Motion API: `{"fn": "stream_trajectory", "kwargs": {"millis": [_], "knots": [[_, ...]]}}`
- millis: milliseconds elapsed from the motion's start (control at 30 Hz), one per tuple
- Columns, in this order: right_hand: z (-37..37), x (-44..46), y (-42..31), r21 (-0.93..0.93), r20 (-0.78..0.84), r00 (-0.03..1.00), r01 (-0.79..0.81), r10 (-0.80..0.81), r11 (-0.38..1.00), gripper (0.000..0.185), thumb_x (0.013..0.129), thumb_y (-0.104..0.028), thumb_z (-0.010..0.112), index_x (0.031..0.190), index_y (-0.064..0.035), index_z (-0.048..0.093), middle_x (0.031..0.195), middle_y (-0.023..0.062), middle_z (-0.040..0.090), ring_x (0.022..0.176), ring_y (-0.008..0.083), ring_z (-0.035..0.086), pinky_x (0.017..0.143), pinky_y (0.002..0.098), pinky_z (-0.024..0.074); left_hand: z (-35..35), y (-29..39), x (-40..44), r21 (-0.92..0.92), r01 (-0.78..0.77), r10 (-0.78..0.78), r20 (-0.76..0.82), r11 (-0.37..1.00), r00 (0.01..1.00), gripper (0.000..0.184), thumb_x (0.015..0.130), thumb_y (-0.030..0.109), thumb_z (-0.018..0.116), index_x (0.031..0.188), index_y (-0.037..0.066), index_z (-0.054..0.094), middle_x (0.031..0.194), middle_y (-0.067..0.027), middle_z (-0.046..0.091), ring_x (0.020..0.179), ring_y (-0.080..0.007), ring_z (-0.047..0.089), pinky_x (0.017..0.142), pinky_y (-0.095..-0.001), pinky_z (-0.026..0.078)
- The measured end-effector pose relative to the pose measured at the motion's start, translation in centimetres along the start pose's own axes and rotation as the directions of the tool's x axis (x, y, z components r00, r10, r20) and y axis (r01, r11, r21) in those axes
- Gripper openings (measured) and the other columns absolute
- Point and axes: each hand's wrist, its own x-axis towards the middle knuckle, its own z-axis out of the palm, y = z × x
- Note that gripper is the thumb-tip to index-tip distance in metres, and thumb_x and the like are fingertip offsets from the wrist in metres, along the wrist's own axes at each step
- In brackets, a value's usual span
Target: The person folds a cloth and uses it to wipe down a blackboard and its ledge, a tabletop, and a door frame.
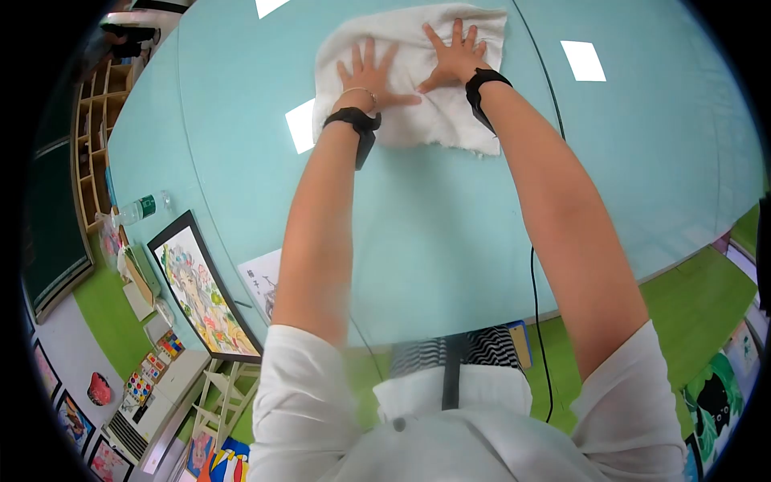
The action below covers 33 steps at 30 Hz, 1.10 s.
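A white cloth [434, 124] lies spread on the pale blue tabletop [426, 233], near the top of the view. My left hand [371, 80] presses flat on the cloth's left part with its fingers spread. To its right, my right hand [456, 58] rests on the same cloth, fingers also apart. Both palms face down, and neither hand grips the fabric. Each wrist wears a black band, and the cloth's lower edge looks frayed.
A framed drawing [201, 289] and a paper sheet [261, 277] are at the table's lower left. A plastic bottle [144, 209] lies by the left edge. A black cable [554, 96] runs across the table, under my right arm and down past the near edge.
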Motion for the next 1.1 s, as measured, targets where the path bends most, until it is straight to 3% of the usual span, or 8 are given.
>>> {"fn": "stream_trajectory", "kwargs": {"millis": [100,200,333,500,633,733,900,1100], "knots": [[1.2,-1.7,1.4,0.025,-0.183,0.978,0.109,-0.102,0.994,0.113,0.065,-0.068,0.074,0.155,-0.0309,0.017,0.161,0.0202,0.005,0.146,0.0472,0.004,0.115,0.0606,0.0117,0.0,0.3,-1.2,0.036,-0.003,0.003,-0.016,0.999,1.0,0.113,0.067,0.081,0.062,0.156,0.032,0.012,0.162,-0.0165,-0.001,0.149,-0.0399,-0.003,0.114,-0.0633,0.006],[7.1,-5.1,2.1,0.088,-0.555,0.824,0.197,-0.116,0.976,0.087,0.077,-0.063,0.066,0.149,-0.023,0.037,0.158,0.0161,0.024,0.146,0.0396,0.016,0.116,0.0562,0.0145,3.1,1.0,-3.8,-0.043,0.015,-0.019,-0.099,0.999,0.995,0.098,0.082,0.076,0.049,0.156,0.022,0.016,0.162,-0.018,0.004,0.148,-0.041,0.001,0.114,-0.0637,0.008],[9.3,-16.6,0.0,0.086,-0.606,0.793,0.149,-0.067,0.985,0.066,0.088,-0.049,0.059,0.143,-0.0153,0.046,0.151,0.0165,0.036,0.142,0.0373,0.026,0.115,0.055,0.019,4.0,4.3,-12.1,-0.019,-0.065,0.061,-0.132,0.998,0.989,0.088,0.087,0.067,0.047,0.153,0.012,0.026,0.16,-0.0208,0.015,0.147,-0.0428,0.011,0.112,-0.0662,0.011],[11.8,-33.9,-1.6,0.168,-0.491,0.869,0.027,0.06,0.985,0.065,0.088,-0.031,0.06,0.147,-0.012,0.039,0.152,0.0162,0.034,0.144,0.0362,0.023,0.116,0.0541,0.0174,4.9,9.8,-25.2,0.011,-0.242,0.241,-0.127,0.97,0.962,0.086,0.084,0.065,0.052,0.15,0.012,0.034,0.16,-0.0188,0.016,0.147,-0.0416,0.011,0.114,-0.064,0.01],[15.7,-48.0,-2.8,0.241,-0.342,0.915,-0.136,0.215,0.961,0.072,0.086,-0.026,0.062,0.149,-0.0084,0.033,0.154,0.0191,0.028,0.145,0.0404,0.017,0.117,0.0548,0.013,7.1,14.3,-35.1,0.028,-0.405,0.4,0.106,0.914,0.91,0.089,0.082,0.069,0.052,0.152,0.019,0.032,0.162,-0.016,0.009,0.148,-0.0404,0.005,0.113,-0.0649,0.008],[16.3,-53.7,-3.8,0.24,-0.284,0.93,-0.164,0.231,0.957,0.068,0.086,-0.024,0.061,0.147,-0.005,0.036,0.153,0.0201,0.028,0.144,0.0419,0.018,0.116,0.0554,0.0146,8.2,15.7,-40.9,-0.053,-0.448,0.45,0.061,0.893,0.891,0.078,0.087,0.056,0.054,0.152,0.018,0.032,0.161,-0.0152,0.012,0.148,-0.0393,0.009,0.114,-0.0626,0.012],[16.5,-52.7,-3.0,0.172,-0.347,0.929,-0.073,0.13,0.982,0.067,0.09,-0.037,0.061,0.144,-0.0043,0.04,0.152,0.0205,0.029,0.143,0.0418,0.02,0.113,0.0559,0.0177,9.5,14.3,-41.3,0.0,-0.507,0.504,-0.109,0.862,0.857,0.06,0.091,0.027,0.053,0.148,0.019,0.038,0.158,-0.0107,0.025,0.145,-0.034,0.022,0.115,-0.0587,0.018],[12.8,-39.9,-3.8,0.153,-0.367,0.93,0.073,-0.012,0.986,0.085,0.081,-0.057,0.066,0.148,-0.0128,0.037,0.154,0.0193,0.028,0.142,0.0432,0.021,0.109,0.0607,0.021,8.2,7.7,-34.4,-0.133,-0.289,0.26,-0.202,0.948,0.944,0.057,0.09,0.018,0.05,0.146,0.02,0.041,0.157,-0.0074,0.029,0.144,-0.0333,0.026,0.113,-0.0591,0.022]]}}
